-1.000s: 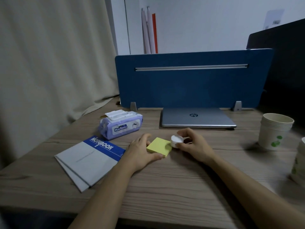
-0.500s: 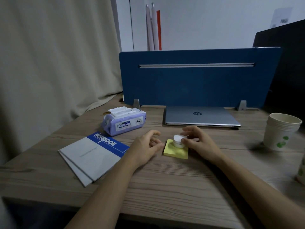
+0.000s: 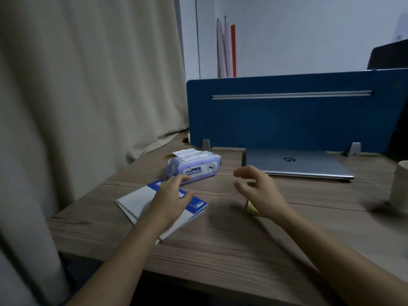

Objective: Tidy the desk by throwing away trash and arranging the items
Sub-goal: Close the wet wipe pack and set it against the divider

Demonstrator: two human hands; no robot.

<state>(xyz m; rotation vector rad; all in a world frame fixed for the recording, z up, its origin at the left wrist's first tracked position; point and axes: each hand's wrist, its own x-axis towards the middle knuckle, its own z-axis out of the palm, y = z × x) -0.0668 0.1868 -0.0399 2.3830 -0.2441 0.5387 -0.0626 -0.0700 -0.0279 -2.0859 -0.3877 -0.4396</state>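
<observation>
At lower centre the left hand [image 3: 171,195] hovers empty, fingers loosely curled, over the notebook [image 3: 141,202], apparently to straighten it, the right hand [image 3: 258,188] spreads empty above the sticky notes [image 3: 251,207], the wipes pack [image 3: 194,167] behind.

Dim, bluish light; soft motion blur, bowed edges.

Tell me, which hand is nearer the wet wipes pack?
Left. The left hand is above the notebook, fingertips just short of the wet wipes pack; the right hand hovers further off, open.
</observation>
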